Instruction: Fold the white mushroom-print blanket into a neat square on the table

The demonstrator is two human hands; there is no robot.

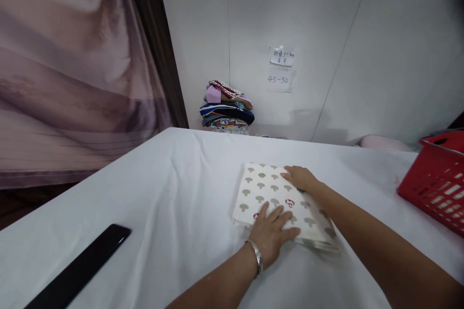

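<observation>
A folded white cloth [268,188] with a print of grey, red and green mushrooms lies on the white-covered table. My left hand [271,231] rests flat on its near edge, fingers spread, with a silver bangle at the wrist. On the far right part of the cloth lies my right hand [302,178], its fingers stretched out over the fabric. The right forearm covers part of the cloth's right side, which looks slightly blurred and a little raised.
A red plastic basket [431,174] stands at the right. Behind the table's far edge rises a stack of folded fabrics [228,108]. A long black flat object [79,268] lies at the near left. Pink curtain [79,67] hangs at left; paper notes [282,68] are on the wall.
</observation>
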